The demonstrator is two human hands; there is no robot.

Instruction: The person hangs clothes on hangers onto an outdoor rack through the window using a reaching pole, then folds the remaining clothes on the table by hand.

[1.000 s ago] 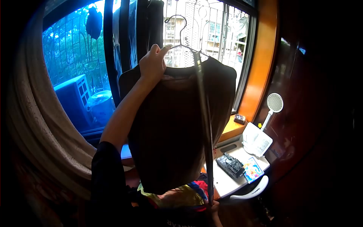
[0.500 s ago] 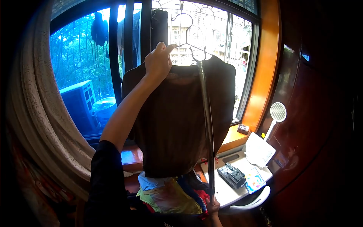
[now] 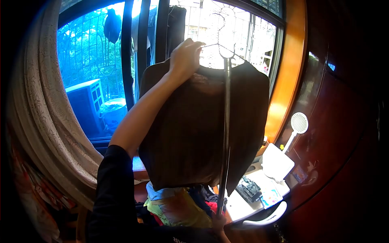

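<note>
A dark shirt [image 3: 178, 125] hangs on a thin wire hanger [image 3: 219, 35], its hook pointing up against the bright window. My left hand [image 3: 185, 60] is raised and closed on the hanger's left arm, by the shirt's neckline. Low in view, my right hand [image 3: 219, 222] wraps round the lower end of a long metal clothes pole [image 3: 226, 117]. The pole runs up in front of the shirt, and its forked tip overlaps the hanger's right arm; glare hides whether they touch.
Heaped clothes [image 3: 178, 208] lie below the shirt. To the right, a white table [image 3: 243, 208] bears a dark toy tank [image 3: 249, 189], beside a white chair [image 3: 267, 216]. A barred window [image 3: 253, 36] is ahead, a patterned curtain [image 3: 38, 81] at left.
The shirt, hanger and my left hand have shifted right in view, and the shirt has tilted. The pole stands more upright, its lower end further left with my right hand.
</note>
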